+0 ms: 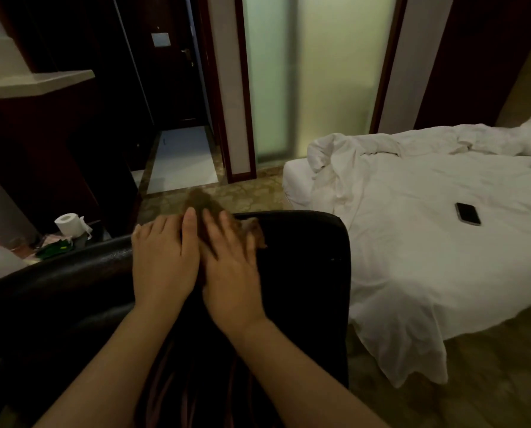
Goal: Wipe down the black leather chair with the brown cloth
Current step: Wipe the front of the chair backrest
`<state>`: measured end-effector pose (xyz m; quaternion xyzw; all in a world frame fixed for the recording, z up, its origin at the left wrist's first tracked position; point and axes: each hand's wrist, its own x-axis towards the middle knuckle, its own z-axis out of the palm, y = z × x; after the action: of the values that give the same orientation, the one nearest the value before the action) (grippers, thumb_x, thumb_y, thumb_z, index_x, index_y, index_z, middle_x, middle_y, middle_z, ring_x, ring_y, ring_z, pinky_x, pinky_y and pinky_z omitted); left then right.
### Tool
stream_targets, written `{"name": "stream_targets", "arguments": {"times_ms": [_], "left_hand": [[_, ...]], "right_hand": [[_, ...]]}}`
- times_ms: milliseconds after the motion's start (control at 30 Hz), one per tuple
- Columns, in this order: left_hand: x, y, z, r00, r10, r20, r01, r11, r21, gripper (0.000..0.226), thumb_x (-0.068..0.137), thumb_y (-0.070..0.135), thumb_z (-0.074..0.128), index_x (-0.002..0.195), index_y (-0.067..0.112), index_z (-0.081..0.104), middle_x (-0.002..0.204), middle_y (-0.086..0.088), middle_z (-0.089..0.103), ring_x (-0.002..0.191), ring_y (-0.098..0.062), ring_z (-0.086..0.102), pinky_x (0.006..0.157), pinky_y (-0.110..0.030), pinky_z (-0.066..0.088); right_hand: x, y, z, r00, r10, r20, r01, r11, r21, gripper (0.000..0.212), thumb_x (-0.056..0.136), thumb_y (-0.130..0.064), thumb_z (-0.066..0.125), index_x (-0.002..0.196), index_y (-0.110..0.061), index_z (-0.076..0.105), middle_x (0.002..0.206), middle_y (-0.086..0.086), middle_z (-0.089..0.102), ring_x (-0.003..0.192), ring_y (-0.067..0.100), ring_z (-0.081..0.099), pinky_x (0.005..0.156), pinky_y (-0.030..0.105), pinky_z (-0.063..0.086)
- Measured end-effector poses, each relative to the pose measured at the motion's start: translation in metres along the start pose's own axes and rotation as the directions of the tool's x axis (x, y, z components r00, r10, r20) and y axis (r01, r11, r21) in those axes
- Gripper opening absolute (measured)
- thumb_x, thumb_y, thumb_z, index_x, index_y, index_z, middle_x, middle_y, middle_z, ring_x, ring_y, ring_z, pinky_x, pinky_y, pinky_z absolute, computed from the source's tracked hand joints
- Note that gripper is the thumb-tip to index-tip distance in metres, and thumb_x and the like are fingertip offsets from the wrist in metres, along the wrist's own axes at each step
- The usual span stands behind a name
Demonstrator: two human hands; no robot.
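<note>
Two hands work at the top edge of the black leather chair (304,257). Left hand (162,261) lies flat on the backrest, fingers straight and together, gripping nothing. Brown cloth (204,202) is bunched on the chair's top edge, partly under the right hand (230,267); it appears soft, light and limp, best handled under a flat palm. Right hand presses the cloth with fingers extended; motion blur hides finer detail. Leather likely feels smooth and slippery.

The brown cloth (200,200) is smeared by motion blur and mostly hidden beneath the right hand (231,267). The black leather chair (304,257) runs off the bottom and left edges.
</note>
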<state>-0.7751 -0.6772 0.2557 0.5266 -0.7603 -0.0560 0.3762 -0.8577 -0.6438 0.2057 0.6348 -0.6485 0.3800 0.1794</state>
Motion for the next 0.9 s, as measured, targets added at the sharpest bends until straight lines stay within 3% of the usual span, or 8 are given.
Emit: {"name": "stream_targets", "arguments": {"times_ms": [133,200,333,467,633,733,833,900], "left_hand": [[-0.001,-0.004,-0.006,0.999,0.047,0.02,-0.046,0.999,-0.027,0.066,0.091,0.05,0.011,0.097,0.009,0.063,0.099,-0.01,0.063,0.101,-0.027,0.054,0.106,-0.046,0.03],[-0.003,-0.005,-0.006,0.996,0.079,0.04,-0.078,0.997,-0.021,0.069,0.089,0.051,0.008,0.1,0.011,0.063,0.1,-0.006,0.063,0.102,-0.024,0.054,0.106,-0.044,0.03],[-0.003,-0.006,-0.003,0.997,0.068,0.023,-0.067,0.997,-0.033,0.07,0.088,0.054,0.007,0.103,0.014,0.062,0.103,-0.004,0.063,0.106,-0.022,0.052,0.107,-0.045,0.028],[0.002,-0.012,-0.005,0.999,0.034,0.027,-0.033,0.999,-0.043,0.077,0.085,0.058,0.005,0.101,0.012,0.064,0.103,-0.005,0.064,0.108,-0.024,0.052,0.108,-0.045,0.027],[-0.001,-0.016,-0.013,0.998,0.045,0.036,-0.042,0.997,-0.069,0.073,0.085,0.057,0.007,0.102,0.015,0.064,0.103,-0.003,0.063,0.107,-0.02,0.05,0.105,-0.044,0.031],[-0.003,-0.012,-0.014,0.998,0.057,0.032,-0.053,0.994,-0.091,0.074,0.085,0.056,0.007,0.109,0.016,0.064,0.107,-0.003,0.064,0.11,-0.022,0.05,0.106,-0.042,0.03],[-0.003,-0.011,-0.012,0.997,0.066,0.028,-0.062,0.992,-0.113,0.074,0.085,0.057,0.007,0.107,0.016,0.065,0.107,-0.002,0.065,0.109,-0.019,0.051,0.107,-0.037,0.029],[-0.002,-0.01,-0.012,0.998,0.053,0.015,-0.05,0.99,-0.134,0.077,0.084,0.059,0.006,0.106,0.014,0.064,0.105,-0.004,0.066,0.109,-0.021,0.052,0.107,-0.04,0.03]], "right_hand": [[-0.009,0.028,0.002,0.996,-0.093,0.009,0.093,0.986,-0.138,0.056,0.085,-0.027,0.035,0.141,-0.029,0.033,0.148,0.002,0.037,0.138,0.022,0.028,0.109,0.052,0.018],[-0.021,0.062,-0.007,0.978,0.155,-0.137,-0.169,0.981,-0.096,0.054,0.09,-0.023,0.035,0.144,-0.025,0.029,0.151,0.008,0.03,0.141,0.027,0.022,0.113,0.056,0.02],[-0.004,0.059,-0.011,0.646,0.724,-0.241,-0.689,0.689,0.225,0.049,0.095,-0.025,0.038,0.144,-0.02,0.032,0.155,0.014,0.017,0.143,0.034,0.007,0.113,0.053,0.003],[0.001,-0.02,0.032,0.922,0.302,-0.244,-0.327,0.942,-0.073,0.069,0.086,-0.027,0.039,0.15,-0.022,0.012,0.152,0.01,0.024,0.143,0.03,0.006,0.111,0.053,0.016],[-0.009,-0.01,0.022,0.998,0.018,-0.063,-0.024,0.995,-0.093,0.069,0.084,-0.025,0.035,0.149,-0.028,0.01,0.151,0.0,0.029,0.141,0.021,0.015,0.113,0.046,0.018],[-0.014,0.053,-0.007,0.931,0.301,-0.208,-0.294,0.954,0.066,0.055,0.087,-0.012,0.033,0.141,-0.015,0.038,0.148,0.01,0.035,0.14,0.027,0.026,0.115,0.047,0.019],[-0.004,0.082,-0.024,0.684,0.686,-0.248,-0.629,0.727,0.276,0.051,0.091,-0.022,0.03,0.136,-0.004,0.045,0.148,0.017,0.033,0.141,0.034,0.022,0.116,0.047,0.011],[0.003,0.068,-0.017,0.726,0.631,-0.273,-0.591,0.776,0.222,0.05,0.091,-0.024,0.029,0.131,-0.004,0.05,0.146,0.017,0.037,0.14,0.036,0.023,0.113,0.054,0.012]]}}
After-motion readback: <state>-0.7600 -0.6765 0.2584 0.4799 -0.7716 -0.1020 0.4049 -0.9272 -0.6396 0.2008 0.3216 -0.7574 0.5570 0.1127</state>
